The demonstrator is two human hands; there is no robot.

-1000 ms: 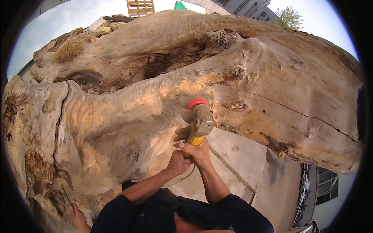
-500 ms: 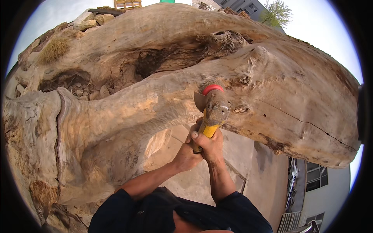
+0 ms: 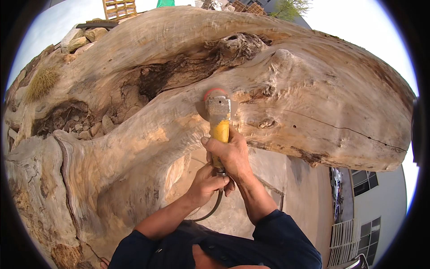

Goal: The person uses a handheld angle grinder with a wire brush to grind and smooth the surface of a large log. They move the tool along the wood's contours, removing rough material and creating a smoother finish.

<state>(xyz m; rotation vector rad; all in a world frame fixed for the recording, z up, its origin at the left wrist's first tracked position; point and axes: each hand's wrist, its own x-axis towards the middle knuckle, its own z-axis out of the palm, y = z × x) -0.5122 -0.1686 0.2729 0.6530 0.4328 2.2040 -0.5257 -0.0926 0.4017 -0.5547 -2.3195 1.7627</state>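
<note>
A huge weathered tree trunk with a dark hollow fills the view. Both my hands grip a yellow angle grinder with a dusty grey head and a red disc at its top. My right hand wraps the yellow body. My left hand holds the rear end, where a dark cable loops down. The disc touches the pale sanded wood just below the dark hollow.
Pale concrete ground shows below the trunk. A grey building with windows and a white fence stands at the lower right. Wooden pallets and rocks lie beyond the top of the trunk.
The grinder has moved up and a little left along the trunk, from the lower bulge to the ridge under the dark hollow. Both hands kept their grip.
</note>
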